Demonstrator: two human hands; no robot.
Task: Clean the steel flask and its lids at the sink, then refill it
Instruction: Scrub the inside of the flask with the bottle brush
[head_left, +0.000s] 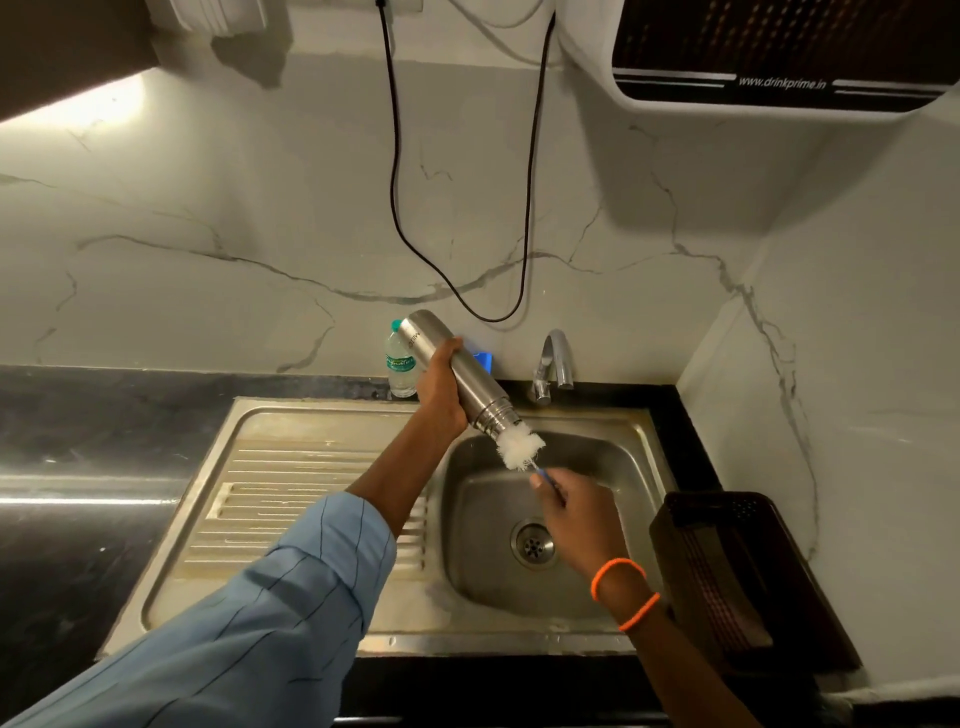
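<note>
My left hand (440, 391) grips the steel flask (467, 379) around its middle and holds it tilted above the sink basin (587, 525), mouth pointing down to the right. A white bottle brush (521, 446) sticks out of the flask's mouth, its bristle head mostly outside. My right hand (576, 512) holds the brush's blue handle just below the bristles. No lids are in view.
The tap (553, 364) stands behind the basin with no water running. A plastic water bottle (399, 364) and a blue object (483, 359) sit by the wall. The ribbed drainboard (291, 493) lies left; a dark basket (737, 577) sits right. A water purifier (769, 52) hangs overhead.
</note>
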